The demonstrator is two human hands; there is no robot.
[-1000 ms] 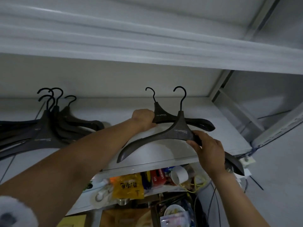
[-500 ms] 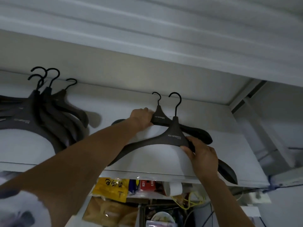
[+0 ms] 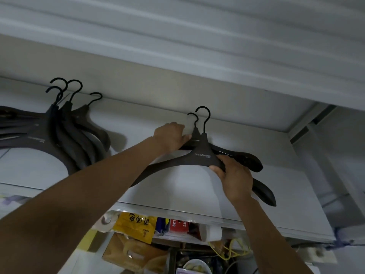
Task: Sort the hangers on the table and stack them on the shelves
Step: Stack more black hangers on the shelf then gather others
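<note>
Change over the last second: the front hanger (image 3: 199,158) sits further back on the shelf (image 3: 177,191) than before, and its hook now stands just beside the hook of the rear hanger (image 3: 247,160). A second ago the two hooks were clearly apart. The front hanger's neck now overlaps the rear one's.

Right hand (image 3: 236,179): fingers wrapped round the front hanger's right arm, thumb under its lower edge. Left hand (image 3: 170,139): closed on the rear hanger's left shoulder, next to the neck, steadying it.

Location: both hangers are right of centre on the upper shelf. The front one's right tip reaches close to the shelf's front edge. Cannot tell whether it lies flat or is a little lifted.

Judgement: a second pile is being started, well apart from the older stack of hangers (image 3: 65,135) at upper left. The pair is nearly aligned, with release not yet done.

Writing:
- Front hanger: "XIZI IMPRESSION" in pale print below the neck, with a smaller line under it, unreadable.
- Rear hanger: print mostly hidden.
- Yellow bag (image 3: 136,227), lower shelf: dark characters, not legible.
- Red box (image 3: 177,224): "821" and part of a word.
</note>
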